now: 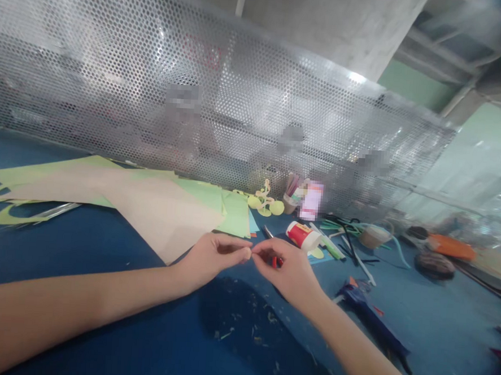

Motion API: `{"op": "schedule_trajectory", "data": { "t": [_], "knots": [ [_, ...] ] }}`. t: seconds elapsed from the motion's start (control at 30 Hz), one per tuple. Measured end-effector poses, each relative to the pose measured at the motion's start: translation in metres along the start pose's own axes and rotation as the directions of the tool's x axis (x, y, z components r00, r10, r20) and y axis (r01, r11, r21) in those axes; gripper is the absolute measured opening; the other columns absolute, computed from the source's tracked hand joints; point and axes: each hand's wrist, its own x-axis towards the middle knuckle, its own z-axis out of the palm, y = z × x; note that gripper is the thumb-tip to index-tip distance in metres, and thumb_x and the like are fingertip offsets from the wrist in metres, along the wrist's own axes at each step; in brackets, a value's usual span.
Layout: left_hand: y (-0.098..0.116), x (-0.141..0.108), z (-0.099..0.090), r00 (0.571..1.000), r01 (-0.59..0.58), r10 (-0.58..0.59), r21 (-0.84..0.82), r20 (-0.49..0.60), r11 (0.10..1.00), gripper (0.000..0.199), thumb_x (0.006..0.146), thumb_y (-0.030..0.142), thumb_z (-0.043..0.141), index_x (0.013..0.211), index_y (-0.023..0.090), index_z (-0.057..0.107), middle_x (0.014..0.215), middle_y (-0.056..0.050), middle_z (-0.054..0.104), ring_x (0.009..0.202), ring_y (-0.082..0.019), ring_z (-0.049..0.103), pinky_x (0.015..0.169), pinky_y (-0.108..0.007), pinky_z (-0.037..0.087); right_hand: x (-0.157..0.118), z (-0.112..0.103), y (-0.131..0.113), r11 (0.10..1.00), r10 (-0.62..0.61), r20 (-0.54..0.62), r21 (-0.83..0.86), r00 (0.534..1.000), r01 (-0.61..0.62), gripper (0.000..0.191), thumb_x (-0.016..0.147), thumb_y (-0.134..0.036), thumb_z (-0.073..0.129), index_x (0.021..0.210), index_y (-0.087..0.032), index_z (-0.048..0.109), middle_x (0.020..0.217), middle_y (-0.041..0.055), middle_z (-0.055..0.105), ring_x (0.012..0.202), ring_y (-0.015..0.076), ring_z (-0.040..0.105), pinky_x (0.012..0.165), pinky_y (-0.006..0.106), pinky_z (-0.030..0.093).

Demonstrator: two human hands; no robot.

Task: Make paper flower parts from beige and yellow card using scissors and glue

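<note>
Above the blue table, my left hand and my right hand meet at their fingertips. Both are closed in a pinch, thumb against fingers. Whatever lies between the fingertips is too small to make out. Pale pink paper lies just behind my left hand. Something red shows beneath my right hand, partly covered by it. A white bottle with a red label lies on its side behind my right hand. To the right rests a blue glue gun with its cord.
Green paper sheets are spread at the left. A yellow paper cut-out and a cup of sticks stand near the perforated metal screen. Several thin strips and an orange object lie at the right. Small scraps litter the table.
</note>
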Motion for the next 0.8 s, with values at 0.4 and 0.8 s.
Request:
{"op": "schedule_trajectory", "data": {
  "t": [0.4, 0.8],
  "knots": [
    [-0.0038, 0.0034, -0.0032, 0.998, -0.049, 0.048, 0.020, 0.030, 0.999, 0.026, 0.074, 0.032, 0.065, 0.095, 0.016, 0.069, 0.083, -0.004, 0.070, 0.079, -0.016, 0.062, 0.078, -0.028, 0.047, 0.0011, 0.0076, 0.0076, 0.975, 0.120, 0.049, 0.184, 0.992, -0.127, 0.008, 0.077, -0.023, 0.056, 0.082, -0.018, 0.061, 0.076, 0.0021, 0.067, 0.069, 0.0144, 0.063, 0.065, 0.025, 0.050],
    [-0.0078, 0.0038, 0.0008, 0.998, 0.013, -0.005, -0.140, 0.056, 0.990, 0.028, 0.074, 0.031, 0.066, 0.098, 0.017, 0.068, 0.090, -0.005, 0.071, 0.081, -0.017, 0.066, 0.079, -0.030, 0.051, 0.0004, 0.0062, 0.0065, 0.994, 0.072, -0.017, 0.086, 0.997, -0.070, 0.007, 0.077, -0.023, 0.057, 0.081, -0.019, 0.062, 0.074, 0.0004, 0.066, 0.063, 0.0124, 0.061, 0.058, 0.022, 0.047]
  ]
}}
